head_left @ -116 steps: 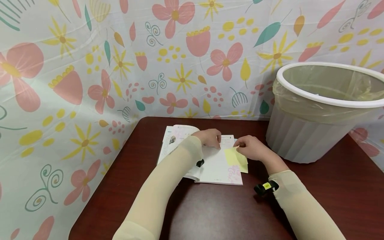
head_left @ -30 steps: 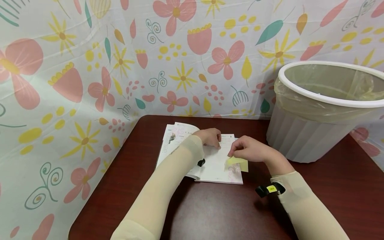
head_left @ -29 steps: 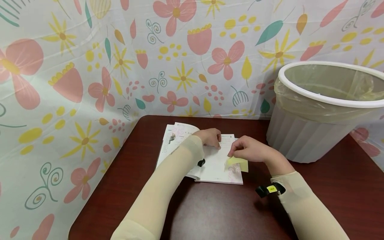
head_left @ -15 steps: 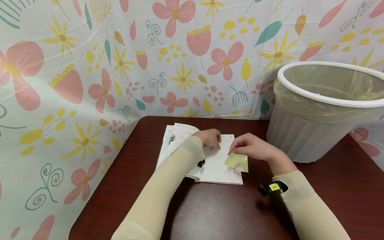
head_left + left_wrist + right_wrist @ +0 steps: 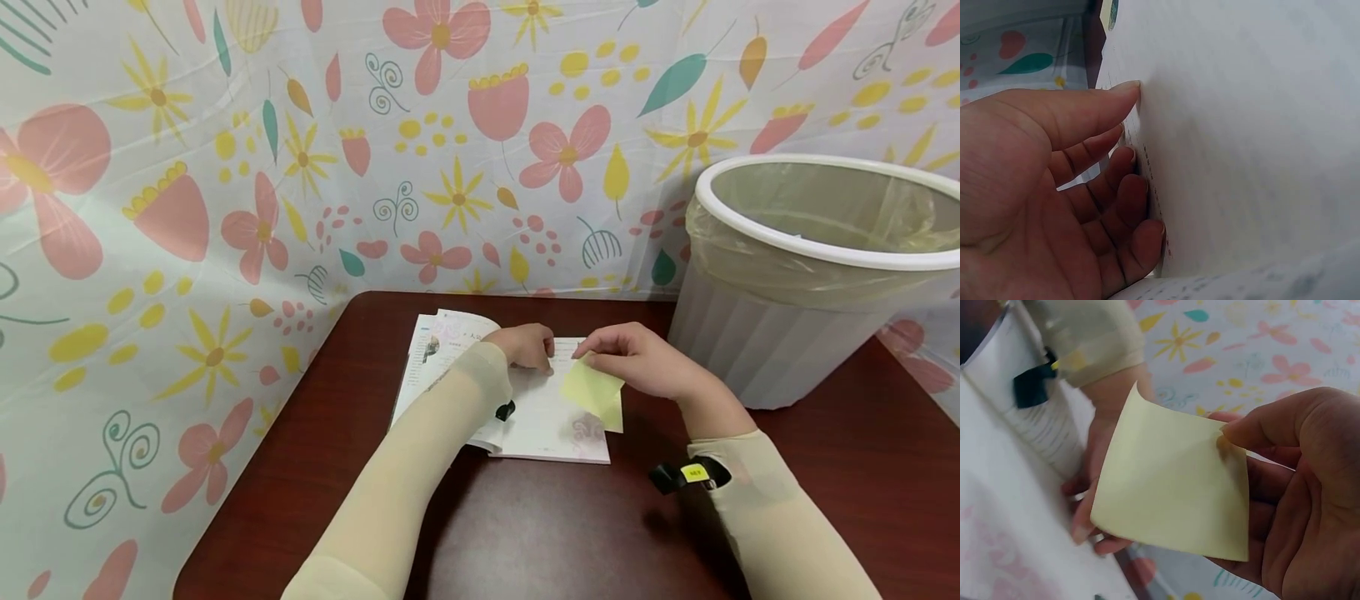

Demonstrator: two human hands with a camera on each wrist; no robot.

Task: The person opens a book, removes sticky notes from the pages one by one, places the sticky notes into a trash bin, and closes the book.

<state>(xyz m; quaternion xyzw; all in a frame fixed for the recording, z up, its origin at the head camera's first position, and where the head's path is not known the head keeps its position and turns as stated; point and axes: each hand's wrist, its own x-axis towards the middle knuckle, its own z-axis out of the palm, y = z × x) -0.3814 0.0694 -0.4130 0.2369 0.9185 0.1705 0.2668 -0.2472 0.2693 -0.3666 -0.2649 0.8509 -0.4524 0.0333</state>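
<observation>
An open book (image 5: 536,417) lies on the table, its left-hand pages bulging upward. My left hand (image 5: 525,346) rests on the right page, thumb and fingertips touching the paper, with the fingers loosely bent in the left wrist view. Between thumb and fingers my right hand (image 5: 637,358) pinches a pale yellow sticky note (image 5: 1172,481) by one edge. The note hangs over the right side of the page, one corner curling in the right wrist view. Another yellow piece of paper (image 5: 615,417) shows at the book's right edge, partly hidden behind the held note.
A ribbed bin (image 5: 727,333) with a white rim and clear liner stands on the dark red table (image 5: 525,533), right of the book. Behind the table hangs a flower-patterned cloth (image 5: 300,167).
The sticky note lay flat on the page at first, then was bent downward along it. Now the right hand has raised it slightly away and rightward. The left hand has stayed put.
</observation>
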